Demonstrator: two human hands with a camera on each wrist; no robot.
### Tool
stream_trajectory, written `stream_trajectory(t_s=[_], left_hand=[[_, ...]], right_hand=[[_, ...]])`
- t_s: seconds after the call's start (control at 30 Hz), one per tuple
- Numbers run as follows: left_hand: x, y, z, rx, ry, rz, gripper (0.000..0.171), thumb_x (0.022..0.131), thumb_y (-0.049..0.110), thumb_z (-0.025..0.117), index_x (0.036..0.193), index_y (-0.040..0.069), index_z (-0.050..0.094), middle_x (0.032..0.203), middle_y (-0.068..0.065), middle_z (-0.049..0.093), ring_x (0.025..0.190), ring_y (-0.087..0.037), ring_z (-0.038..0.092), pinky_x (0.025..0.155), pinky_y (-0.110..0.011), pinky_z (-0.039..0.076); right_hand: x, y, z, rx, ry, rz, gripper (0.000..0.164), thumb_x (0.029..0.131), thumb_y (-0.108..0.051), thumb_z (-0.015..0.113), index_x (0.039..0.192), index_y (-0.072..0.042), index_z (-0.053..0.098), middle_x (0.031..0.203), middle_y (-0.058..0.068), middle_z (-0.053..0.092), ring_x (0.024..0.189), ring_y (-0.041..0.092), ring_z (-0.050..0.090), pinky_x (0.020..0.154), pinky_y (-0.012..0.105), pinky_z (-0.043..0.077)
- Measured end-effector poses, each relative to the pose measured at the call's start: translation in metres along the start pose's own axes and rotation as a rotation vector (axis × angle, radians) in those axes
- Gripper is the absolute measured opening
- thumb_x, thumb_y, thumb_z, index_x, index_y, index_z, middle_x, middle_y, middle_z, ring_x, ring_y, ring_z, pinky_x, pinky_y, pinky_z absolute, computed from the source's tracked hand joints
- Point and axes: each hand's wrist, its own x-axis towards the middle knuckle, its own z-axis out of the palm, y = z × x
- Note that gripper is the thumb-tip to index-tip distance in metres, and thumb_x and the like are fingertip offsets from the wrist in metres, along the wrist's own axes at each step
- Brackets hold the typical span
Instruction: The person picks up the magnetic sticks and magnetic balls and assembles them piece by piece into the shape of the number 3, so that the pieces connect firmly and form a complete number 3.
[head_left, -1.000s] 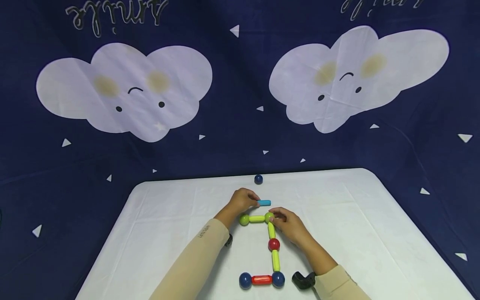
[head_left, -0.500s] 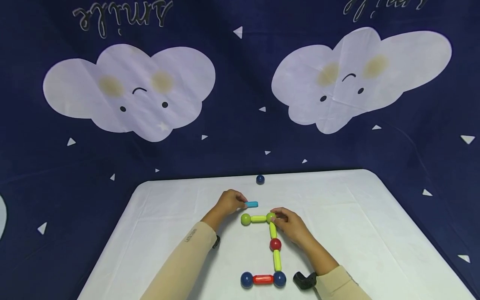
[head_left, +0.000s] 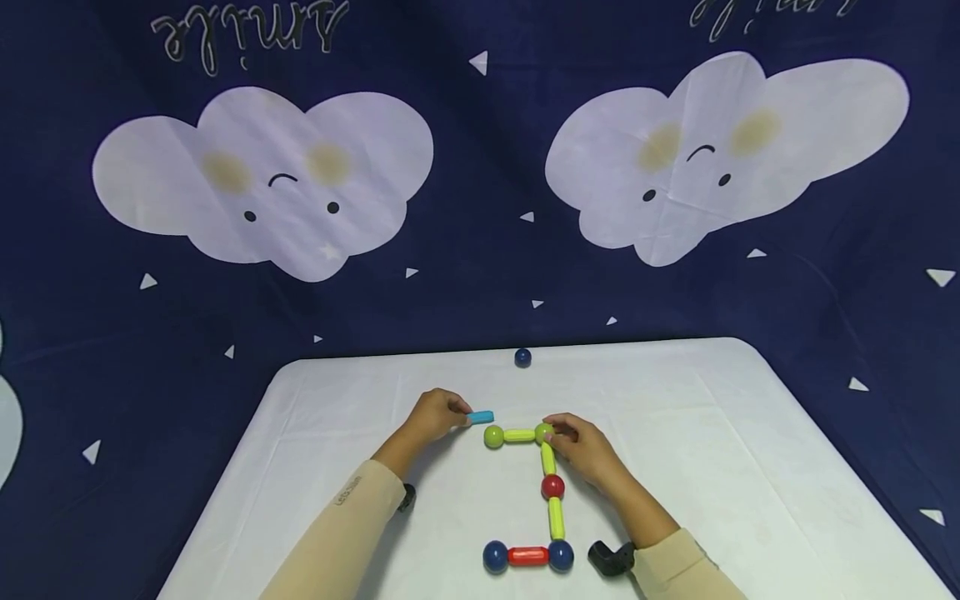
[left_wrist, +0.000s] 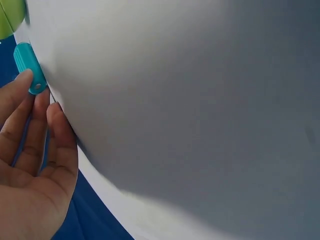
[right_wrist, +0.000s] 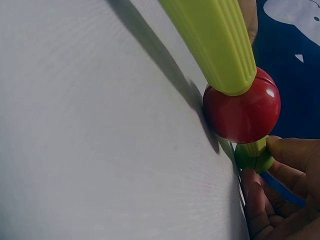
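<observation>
My left hand pinches one end of a short blue rod, its other end pointing right, just beyond the left green ball. My right hand holds the corner green ball between thumb and fingers. A yellow-green rod joins the two green balls. From the corner, another yellow-green rod runs down to a red ball, and a further one reaches a blue ball. A red rod links that to a second blue ball.
A loose dark blue ball lies at the far edge of the white-covered table. Behind it hangs a navy cloth printed with clouds. A black wrist device sits by the right sleeve, near the blue balls.
The left hand has moved left and slightly nearer with the blue rod, from beyond the corner green ball to beside the left green ball. The right hand keeps its hold.
</observation>
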Motion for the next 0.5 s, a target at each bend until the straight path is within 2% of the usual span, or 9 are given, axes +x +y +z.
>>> stream_trajectory(t_s=[0.3, 0.5], left_hand=[[-0.025, -0.012, -0.008, 0.009, 0.017, -0.009, 0.008, 0.086, 0.012, 0.078, 0.094, 0.011, 0.078, 0.088, -0.001, 0.073, 0.080, -0.015, 0.061, 0.070, -0.027, 0.052], [-0.046, -0.019, -0.009, -0.027, 0.008, -0.030, 0.008, 0.086, 0.013, 0.077, 0.094, 0.012, 0.078, 0.086, -0.001, 0.072, 0.075, -0.015, 0.061, 0.066, -0.027, 0.051]], right_hand=[[0.000, 0.000, 0.002, 0.011, -0.009, 0.033, 0.029, 0.095, -0.022, 0.069, 0.124, -0.018, 0.070, 0.118, 0.008, 0.071, 0.093, 0.016, 0.062, 0.072, 0.027, 0.052], [-0.003, -0.002, 0.001, -0.009, -0.013, 0.024, 0.035, 0.094, -0.021, 0.071, 0.128, -0.016, 0.068, 0.122, 0.010, 0.070, 0.100, 0.018, 0.064, 0.079, 0.030, 0.052]])
